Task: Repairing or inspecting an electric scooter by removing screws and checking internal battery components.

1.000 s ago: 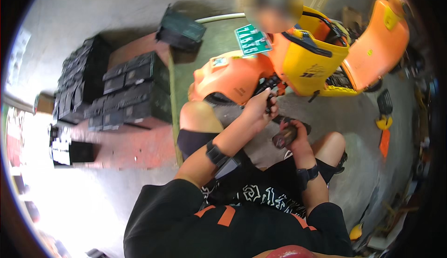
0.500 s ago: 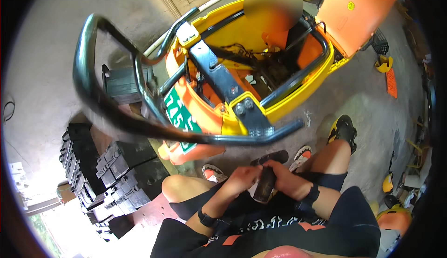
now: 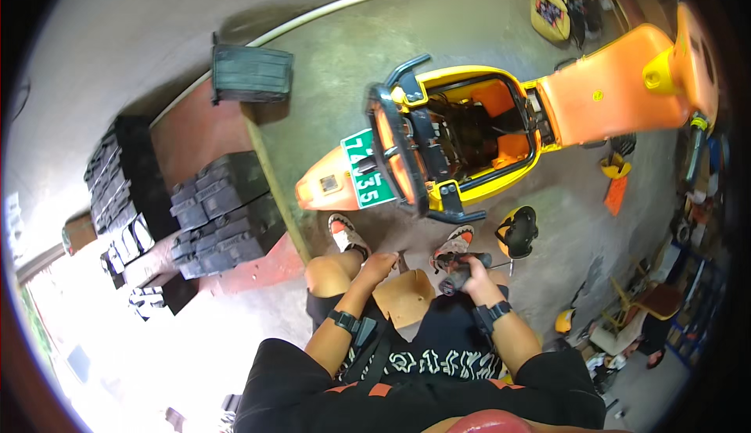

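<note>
In my right hand (image 3: 474,273) is a dark cordless power drill (image 3: 455,280), held over my right thigh with the fingers wrapped round it. My left hand (image 3: 381,267) is closed near my left knee, beside a tan wooden seat (image 3: 404,298) between my legs. A small dark piece shows by its fingertips, too blurred to name. In front of me stands an orange and yellow scooter (image 3: 489,194), its seat compartment uncovered, with wiring and dark parts inside. A black tubular rack (image 3: 418,186) rises at its rear, above a green plate (image 3: 368,168). Neither hand touches the scooter.
Black plastic cases (image 3: 223,198) are stacked at the left, near a dark grey bin (image 3: 252,73). A black and yellow helmet-like object (image 3: 518,232) lies on the floor right of my foot. A wooden chair (image 3: 653,301) and clutter line the right side.
My hands have come apart; earlier both were together on the dark tool. The right now holds it alone, farther right. The scooter appears farther away and lower in view.
</note>
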`<control>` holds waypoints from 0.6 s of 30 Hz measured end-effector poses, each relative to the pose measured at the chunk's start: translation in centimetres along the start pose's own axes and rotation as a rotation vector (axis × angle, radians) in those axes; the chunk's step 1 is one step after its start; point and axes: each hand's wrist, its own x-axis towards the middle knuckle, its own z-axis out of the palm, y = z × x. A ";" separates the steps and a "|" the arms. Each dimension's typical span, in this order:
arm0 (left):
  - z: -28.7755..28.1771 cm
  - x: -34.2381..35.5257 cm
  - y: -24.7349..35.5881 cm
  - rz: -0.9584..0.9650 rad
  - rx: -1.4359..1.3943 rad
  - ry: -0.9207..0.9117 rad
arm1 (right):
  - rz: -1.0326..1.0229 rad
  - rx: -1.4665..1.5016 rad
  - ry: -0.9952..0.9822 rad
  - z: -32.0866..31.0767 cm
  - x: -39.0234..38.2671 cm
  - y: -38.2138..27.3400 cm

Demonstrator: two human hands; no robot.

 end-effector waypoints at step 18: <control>-25.3 -27.7 -11.2 -0.349 -0.197 0.492 | -0.497 -0.316 -0.062 -2.2 -28.6 -3.1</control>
